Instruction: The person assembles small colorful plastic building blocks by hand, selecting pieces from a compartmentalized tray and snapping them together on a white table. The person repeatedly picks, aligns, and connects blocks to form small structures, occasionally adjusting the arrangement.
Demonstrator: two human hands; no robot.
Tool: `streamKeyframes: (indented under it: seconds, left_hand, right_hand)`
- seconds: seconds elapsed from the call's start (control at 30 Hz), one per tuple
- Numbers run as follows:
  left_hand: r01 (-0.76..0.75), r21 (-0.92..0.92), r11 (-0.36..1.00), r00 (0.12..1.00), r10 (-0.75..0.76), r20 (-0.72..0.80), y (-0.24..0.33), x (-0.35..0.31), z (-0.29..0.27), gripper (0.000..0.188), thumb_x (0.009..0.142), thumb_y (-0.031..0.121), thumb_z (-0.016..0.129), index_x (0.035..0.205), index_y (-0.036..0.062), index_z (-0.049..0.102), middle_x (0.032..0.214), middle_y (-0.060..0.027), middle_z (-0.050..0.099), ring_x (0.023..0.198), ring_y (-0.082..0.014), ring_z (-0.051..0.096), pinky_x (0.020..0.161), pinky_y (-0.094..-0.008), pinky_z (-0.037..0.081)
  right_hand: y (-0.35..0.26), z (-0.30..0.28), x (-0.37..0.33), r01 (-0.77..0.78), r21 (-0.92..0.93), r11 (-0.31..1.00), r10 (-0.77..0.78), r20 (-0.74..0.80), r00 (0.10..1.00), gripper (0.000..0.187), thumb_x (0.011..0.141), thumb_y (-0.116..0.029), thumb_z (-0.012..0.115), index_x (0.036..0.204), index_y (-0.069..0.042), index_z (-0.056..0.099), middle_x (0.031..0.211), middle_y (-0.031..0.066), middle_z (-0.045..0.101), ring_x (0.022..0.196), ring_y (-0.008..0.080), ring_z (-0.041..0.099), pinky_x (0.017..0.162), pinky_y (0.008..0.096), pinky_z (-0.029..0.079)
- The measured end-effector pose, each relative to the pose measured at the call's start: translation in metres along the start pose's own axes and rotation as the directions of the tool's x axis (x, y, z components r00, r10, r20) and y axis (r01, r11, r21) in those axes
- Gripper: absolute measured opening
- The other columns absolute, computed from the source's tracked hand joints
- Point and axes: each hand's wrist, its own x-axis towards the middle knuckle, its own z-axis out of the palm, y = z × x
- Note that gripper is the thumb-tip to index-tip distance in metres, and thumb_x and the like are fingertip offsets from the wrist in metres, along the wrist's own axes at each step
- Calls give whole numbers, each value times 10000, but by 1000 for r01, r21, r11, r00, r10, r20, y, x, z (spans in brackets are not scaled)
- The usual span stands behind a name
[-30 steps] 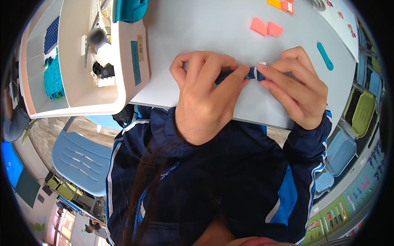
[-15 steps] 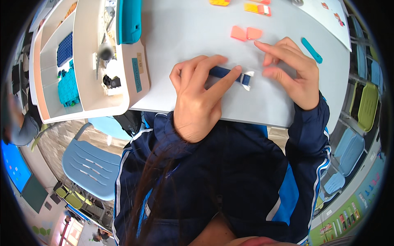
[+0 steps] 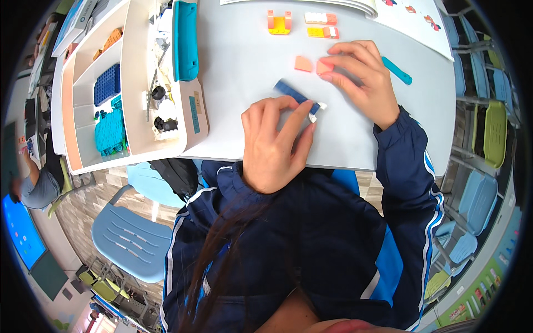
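Note:
My left hand [image 3: 275, 139] rests on the table with its fingers bent over a long dark blue toy-brick piece [image 3: 290, 91]. White parts [image 3: 312, 118] sit at that piece's near right end, beside my left fingertips. My right hand [image 3: 363, 80] has its thumb and index finger closed on a small coral toy brick [image 3: 323, 67], which is partly hidden by the fingertips. Just left of it lies a second coral brick [image 3: 303, 64] with a sloped or rounded top corner.
Farther back lie a yellow-and-coral brick assembly [image 3: 279, 25] and two small brick bars [image 3: 320, 19]. A teal stick-shaped tool [image 3: 397, 70] lies right of my right hand. A divided brick bin [image 3: 191, 130] stands left. An instruction booklet [image 3: 413, 19] lies at the back right.
My right hand has gone from open fingers above the table to a pinch on the right coral brick. The dark blue piece has turned under my left hand. The whole view has shifted.

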Motion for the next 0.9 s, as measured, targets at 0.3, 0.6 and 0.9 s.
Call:
streamKeyframes:
  seconds: [0.3,0.6,0.9]
  left_hand:
    - [-55,-39,998,991,59,118,3,6,-10,358,784,108,818,1129,91,723,1112,-60,650,1069,-282,570,964,-403,379]
    - [34,-56,998,997,-30,67,2,9,-3,330,777,81,816,1084,69,697,1042,-45,656,1011,-256,596,925,-391,388]
    - [38,-64,997,996,-32,83,-3,2,-4,358,746,42,807,1087,57,699,1011,-40,671,929,-242,606,899,-381,388]
  right_hand:
    - [-27,-21,-11,-241,379,894,224,90,971,141,924,-43,702,1051,-2,751,1004,142,733,882,260,719,800,313,556]
    - [-42,-16,-21,-147,458,877,74,173,982,135,868,-30,760,998,5,750,931,113,718,832,250,670,740,321,544]
    - [-45,-15,-18,-85,395,915,21,163,986,142,812,-6,794,949,-5,756,886,98,704,775,241,625,682,320,512]
